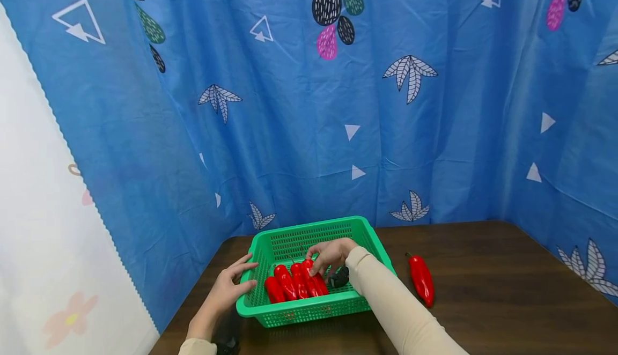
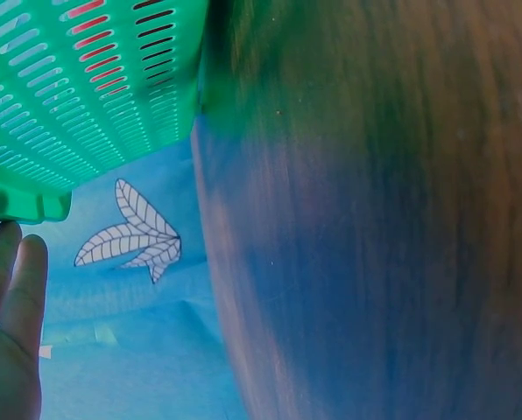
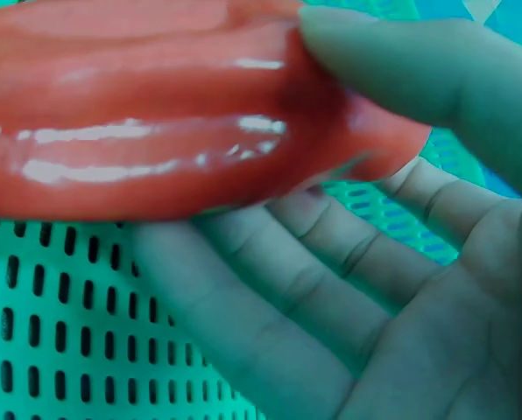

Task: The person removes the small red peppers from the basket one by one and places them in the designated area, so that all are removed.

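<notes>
Four glossy red plastic peppers already lie in the green slotted plastic basket; the right hand pinches the rightmost between thumb and fingers. The left hand, fingers straight, steadies the rim. One more red pepper waits on the dark wooden table, so I'd judge it nearly done.

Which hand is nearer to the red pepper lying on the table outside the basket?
The right. The right hand is inside the green basket, holding a pepper there, left of the loose red pepper. The left hand rests on the basket's far-left rim.
</notes>
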{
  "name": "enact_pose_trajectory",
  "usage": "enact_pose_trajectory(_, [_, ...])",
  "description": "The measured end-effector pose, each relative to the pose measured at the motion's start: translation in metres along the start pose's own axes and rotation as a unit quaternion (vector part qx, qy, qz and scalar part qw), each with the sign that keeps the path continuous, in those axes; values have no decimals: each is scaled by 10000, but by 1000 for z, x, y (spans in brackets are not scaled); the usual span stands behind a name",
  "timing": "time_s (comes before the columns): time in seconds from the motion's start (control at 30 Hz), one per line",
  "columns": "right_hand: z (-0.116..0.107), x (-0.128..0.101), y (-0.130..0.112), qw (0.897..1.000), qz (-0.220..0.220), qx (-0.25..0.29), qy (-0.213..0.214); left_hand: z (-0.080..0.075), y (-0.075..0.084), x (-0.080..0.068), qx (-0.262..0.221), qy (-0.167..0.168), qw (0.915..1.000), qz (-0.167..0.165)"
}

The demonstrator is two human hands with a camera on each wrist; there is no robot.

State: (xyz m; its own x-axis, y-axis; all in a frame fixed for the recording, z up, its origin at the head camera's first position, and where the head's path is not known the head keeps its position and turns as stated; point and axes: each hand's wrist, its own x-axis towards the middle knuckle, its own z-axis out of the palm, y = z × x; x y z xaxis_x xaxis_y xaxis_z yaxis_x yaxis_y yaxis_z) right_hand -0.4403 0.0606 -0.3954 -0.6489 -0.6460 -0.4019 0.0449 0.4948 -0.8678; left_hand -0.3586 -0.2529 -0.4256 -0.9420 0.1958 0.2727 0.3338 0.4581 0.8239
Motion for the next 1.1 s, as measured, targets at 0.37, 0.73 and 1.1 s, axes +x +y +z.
enact_pose_trajectory(0.37, [1, -5, -1, 9992, -225, 112, 320, 1, 0, -4, 61, -29, 10000, -29])
enact_pose_trajectory(0.73, [3, -7, -5, 9973, -434, 287, 511, 0, -3, -6, 85, -47, 9999, -124])
enact_pose_trajectory(1.1, [-10, -18, -19, 9948, -471, 467, 771, -2, -2, 1, 137, -74, 9999, 11])
